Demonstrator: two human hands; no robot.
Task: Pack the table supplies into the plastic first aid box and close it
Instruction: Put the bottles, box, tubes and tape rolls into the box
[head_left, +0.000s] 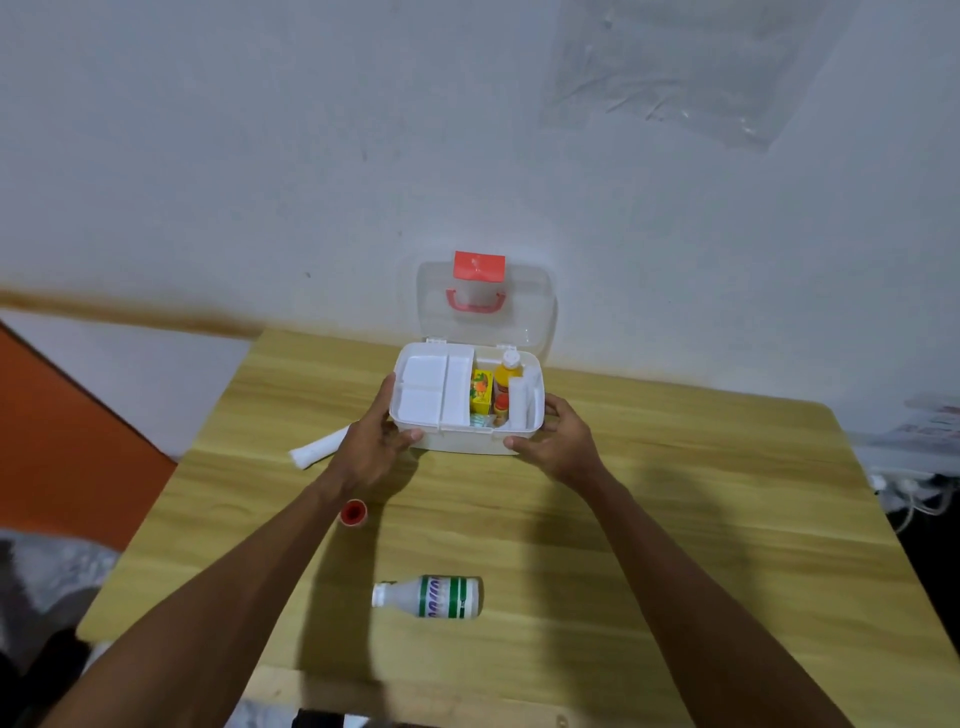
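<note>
The white plastic first aid box (462, 440) stands open at the far side of the wooden table (675, 519), its clear lid (524, 322) with red latch and handle upright against the wall. Inside lie a white divider tray (431, 387), a yellow carton (482, 391), an orange bottle (508, 371) and a white roll (521, 402). My left hand (376, 441) grips the box's left front corner; my right hand (561, 441) grips its right front corner. A white bottle with a green label (441, 596) lies on its side near me. A small red-capped item (354, 512) sits by my left forearm.
A white bandage roll (318, 448) lies on the table left of the box, partly behind my left hand. The wall stands right behind the box. An orange surface (67, 441) lies left of the table, and cables (914, 493) hang off to the right.
</note>
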